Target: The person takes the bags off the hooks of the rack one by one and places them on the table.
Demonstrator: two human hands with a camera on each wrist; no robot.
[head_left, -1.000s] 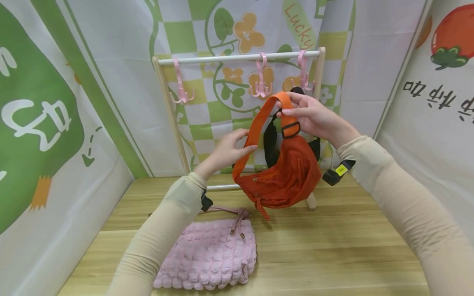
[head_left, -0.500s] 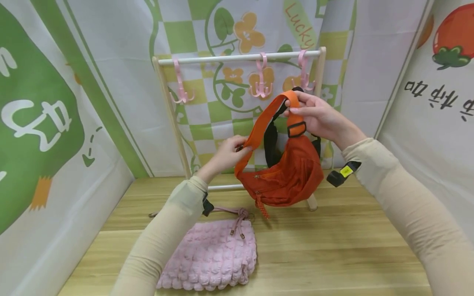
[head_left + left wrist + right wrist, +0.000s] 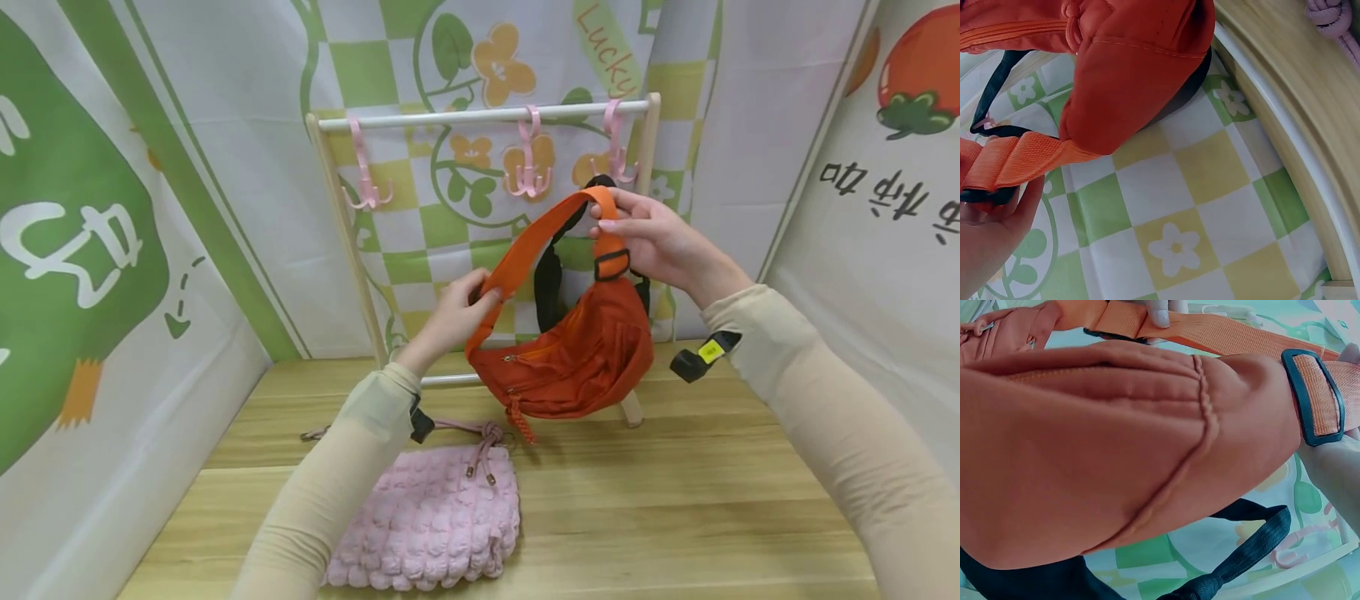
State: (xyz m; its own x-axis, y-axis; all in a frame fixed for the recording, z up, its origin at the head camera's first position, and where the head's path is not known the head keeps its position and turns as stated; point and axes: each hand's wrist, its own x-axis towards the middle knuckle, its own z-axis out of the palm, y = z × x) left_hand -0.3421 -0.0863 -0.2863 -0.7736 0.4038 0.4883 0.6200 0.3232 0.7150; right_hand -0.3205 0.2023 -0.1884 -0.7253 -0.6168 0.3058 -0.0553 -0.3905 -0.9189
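A: What's different from a second ago?
B: The left hand (image 3: 453, 312). Its fingers were spread around the orange strap (image 3: 536, 242); now they pinch it. The right hand (image 3: 656, 237) has shifted a little toward the right of the frame.
A: Is that one gripping too?
B: Yes, thumb and fingers pinch the strap near the top of its loop, above the black buckle (image 3: 1300, 403).
A: And the orange bag (image 3: 577, 367)?
B: Right of centre in the frame, hanging from the strap above the bench (image 3: 675, 500). I'd judge the hands carry its weight, and the firmer left pinch gives better control of the loop.
A: What about that black strap (image 3: 550, 287)?
B: Behind the bag; I can't tell what it belongs to.
A: Anything else moved?
B: Not that I see. The pink bag (image 3: 442, 517) lies at bottom centre, and the pink hooks (image 3: 528, 154) hang on the rail (image 3: 450, 117) across the upper middle.
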